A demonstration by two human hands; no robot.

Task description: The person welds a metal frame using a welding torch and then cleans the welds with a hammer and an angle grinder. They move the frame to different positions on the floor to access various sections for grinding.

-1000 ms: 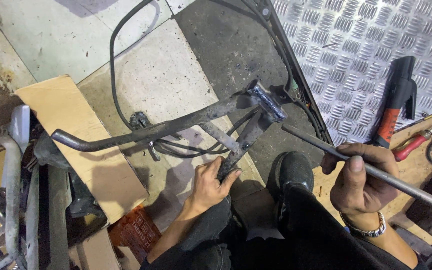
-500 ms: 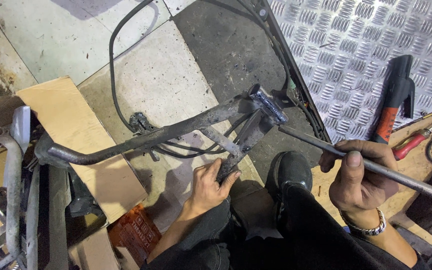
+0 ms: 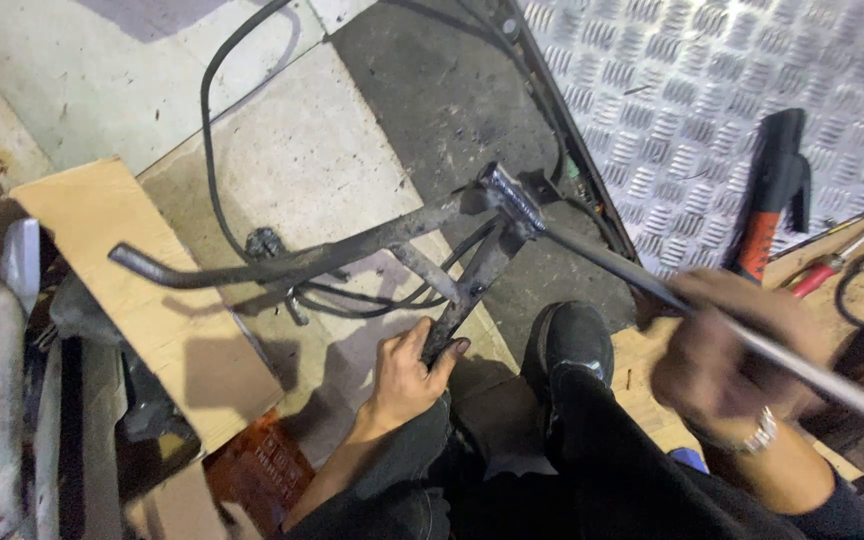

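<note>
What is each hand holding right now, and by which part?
Left hand grips the lower end of the welded metal frame. Right hand, blurred, grips the long metal rod partway along its length.

The metal frame [image 3: 372,250] lies on the floor slabs [image 3: 322,150], ahead of the shoe [image 3: 574,345]. The board [image 3: 152,300] lies left of it, the tread plate [image 3: 712,90] right, the cable [image 3: 214,150] behind.
</note>
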